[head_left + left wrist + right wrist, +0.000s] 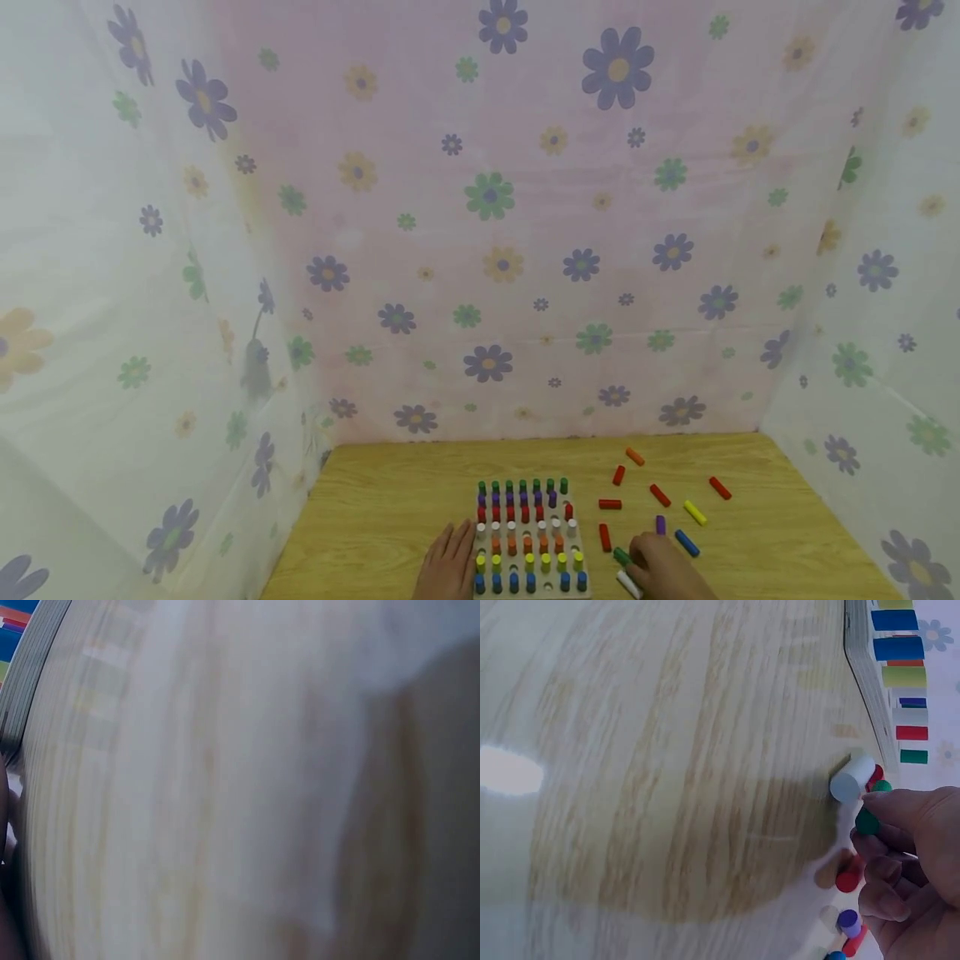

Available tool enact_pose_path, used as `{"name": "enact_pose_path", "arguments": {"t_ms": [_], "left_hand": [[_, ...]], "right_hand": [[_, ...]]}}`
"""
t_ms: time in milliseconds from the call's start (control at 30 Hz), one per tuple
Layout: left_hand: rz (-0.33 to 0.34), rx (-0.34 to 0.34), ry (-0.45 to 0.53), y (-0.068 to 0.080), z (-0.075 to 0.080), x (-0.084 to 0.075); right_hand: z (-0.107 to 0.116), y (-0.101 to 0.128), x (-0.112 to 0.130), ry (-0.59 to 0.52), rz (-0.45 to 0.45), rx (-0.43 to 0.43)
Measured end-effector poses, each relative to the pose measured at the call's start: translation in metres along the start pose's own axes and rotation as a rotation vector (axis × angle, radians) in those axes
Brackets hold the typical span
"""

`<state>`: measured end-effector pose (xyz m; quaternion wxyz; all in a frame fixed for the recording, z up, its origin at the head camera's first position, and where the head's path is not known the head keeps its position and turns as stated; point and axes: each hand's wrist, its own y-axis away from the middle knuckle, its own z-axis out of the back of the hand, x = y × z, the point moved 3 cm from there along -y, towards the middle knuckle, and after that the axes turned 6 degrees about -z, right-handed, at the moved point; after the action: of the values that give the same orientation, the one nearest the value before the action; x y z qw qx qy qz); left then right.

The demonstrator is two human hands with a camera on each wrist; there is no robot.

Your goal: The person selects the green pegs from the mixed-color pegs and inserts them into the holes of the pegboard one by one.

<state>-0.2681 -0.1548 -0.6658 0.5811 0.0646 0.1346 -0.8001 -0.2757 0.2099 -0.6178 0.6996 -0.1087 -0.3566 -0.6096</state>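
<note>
A wooden pegboard [536, 534] bears rows of coloured pegs: green at the far side, then purple, red, white, orange, yellow and blue nearest. Some holes in the rows below the green one have no peg. Along the board's left edge lies my left hand [446, 565], its fingers straight and touching that side. To the right of the board, my right hand [667, 571] pinches a green peg [868, 820] between thumb and fingers, low over the table. A white peg [629, 584] lies just beside it, also seen in the right wrist view.
Loose pegs lie scattered on the wooden table [375, 492] at right: several red ones, such as one red peg [605, 537], plus a purple peg [661, 525], a blue peg [687, 543], a yellow peg [695, 512] and an orange peg [635, 457]. Flowered curtains [540, 225] enclose the table.
</note>
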Motion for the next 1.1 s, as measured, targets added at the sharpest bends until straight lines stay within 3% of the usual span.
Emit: {"name": "enact_pose_path", "arguments": {"t_ms": [233,433,700,1100], "left_hand": [[0.014,0.006,-0.015,0.001,0.001,0.001],[0.025,0.014,-0.009,0.000,0.002,0.000],[0.022,-0.010,-0.035,0.003,-0.001,-0.001],[0.012,-0.024,-0.027,0.002,0.000,-0.002]], "right_hand": [[0.011,0.007,-0.005,-0.125,0.043,-0.024],[0.025,0.009,0.001,-0.090,0.161,-0.150],[0.034,0.010,0.020,-0.095,0.177,-0.227],[0.040,0.000,0.044,-0.224,0.138,-0.287]]}}
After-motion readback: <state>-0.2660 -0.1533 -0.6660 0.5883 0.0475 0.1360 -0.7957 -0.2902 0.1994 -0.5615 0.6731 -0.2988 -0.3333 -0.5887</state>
